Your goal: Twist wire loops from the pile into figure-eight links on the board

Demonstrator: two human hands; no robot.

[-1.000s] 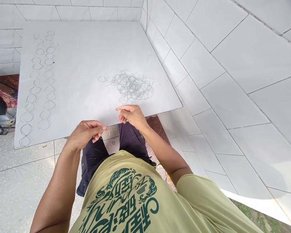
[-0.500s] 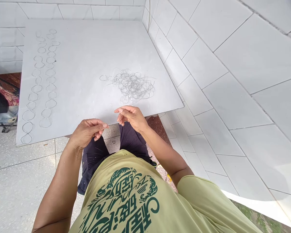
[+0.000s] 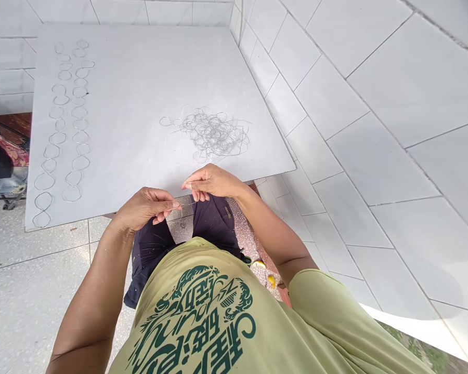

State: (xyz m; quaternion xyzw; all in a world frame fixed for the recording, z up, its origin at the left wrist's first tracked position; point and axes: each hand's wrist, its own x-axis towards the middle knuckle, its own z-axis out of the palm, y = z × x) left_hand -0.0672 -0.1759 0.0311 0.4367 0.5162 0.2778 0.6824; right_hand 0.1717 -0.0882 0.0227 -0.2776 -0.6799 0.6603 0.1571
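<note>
Just below the near edge of the tabletop (image 3: 148,104), at frame centre, the left hand (image 3: 144,208) pinches a thin wire piece (image 3: 181,205) in a closed grip. The right hand (image 3: 212,182) has dropped closer since a second ago, its fingertips now closed on the wire's other end (it looked looser before). Behind lies the wire tangle (image 3: 214,132); shaped wire loops (image 3: 62,130) line the upper left.

Both forearms are reaching forward, the left hand (image 3: 146,208) and right hand (image 3: 210,182) pinching fingertips, their grips nearly meeting at centre.
</note>
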